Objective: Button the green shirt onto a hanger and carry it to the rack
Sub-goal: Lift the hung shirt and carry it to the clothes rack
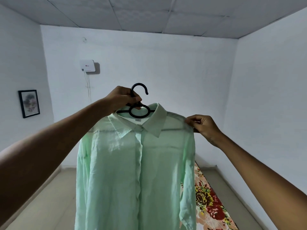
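Note:
A pale green shirt (132, 171) hangs in front of me on a black plastic hanger (141, 112), its front placket closed down the middle and its collar folded down. My left hand (121, 100) grips the hanger's neck just below the hook (139, 87) and holds the whole thing up at chest height. My right hand (202, 127) pinches the shirt's right shoulder seam between thumb and fingers. The hanger's arms are hidden inside the shirt's shoulders. No rack is in view.
A floral-patterned mattress (211, 205) lies on the floor at the lower right, partly behind the shirt. White walls enclose the room, with a framed picture (29, 103) on the left wall and a small white box (87, 65) on the far wall. The floor is pale tile.

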A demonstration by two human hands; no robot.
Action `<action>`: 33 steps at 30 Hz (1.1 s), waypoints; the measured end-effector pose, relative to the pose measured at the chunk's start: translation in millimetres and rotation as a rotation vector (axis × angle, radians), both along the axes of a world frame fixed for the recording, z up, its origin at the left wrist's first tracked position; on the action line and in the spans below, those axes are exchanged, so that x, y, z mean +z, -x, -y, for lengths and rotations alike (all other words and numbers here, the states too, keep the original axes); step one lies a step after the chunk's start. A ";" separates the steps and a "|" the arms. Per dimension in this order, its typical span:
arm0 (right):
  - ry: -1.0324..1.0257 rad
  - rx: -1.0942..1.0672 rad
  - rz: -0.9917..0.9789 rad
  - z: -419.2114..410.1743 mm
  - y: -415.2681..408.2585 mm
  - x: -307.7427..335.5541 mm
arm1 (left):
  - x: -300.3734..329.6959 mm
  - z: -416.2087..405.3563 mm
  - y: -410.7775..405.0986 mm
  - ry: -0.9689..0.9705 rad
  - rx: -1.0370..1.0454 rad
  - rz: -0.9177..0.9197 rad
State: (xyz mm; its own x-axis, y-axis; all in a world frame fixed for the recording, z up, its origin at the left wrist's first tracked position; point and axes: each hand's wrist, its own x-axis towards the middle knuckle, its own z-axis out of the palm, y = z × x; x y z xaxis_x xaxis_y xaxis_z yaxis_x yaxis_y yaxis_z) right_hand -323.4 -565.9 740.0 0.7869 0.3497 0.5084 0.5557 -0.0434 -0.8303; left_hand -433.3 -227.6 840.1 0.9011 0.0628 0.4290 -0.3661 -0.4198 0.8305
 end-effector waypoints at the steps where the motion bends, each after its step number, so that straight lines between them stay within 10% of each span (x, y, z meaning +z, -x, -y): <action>1: -0.022 -0.025 0.011 0.5 -1.3 -2.1 | -0.8 -1.3 -0.3 0.001 -0.004 -0.005; 14: 0.267 -0.122 0.045 -7.2 4.2 18.6 | -7.9 2.2 6.1 0.022 -0.054 -0.049; 22: 0.509 0.178 0.101 -60.9 49.7 54.2 | -5.2 9.7 19.8 -0.011 -0.100 -0.040; 33: 0.199 0.203 0.158 -75.9 48.8 50.2 | -8.9 -27.2 88.6 -0.190 -0.020 0.009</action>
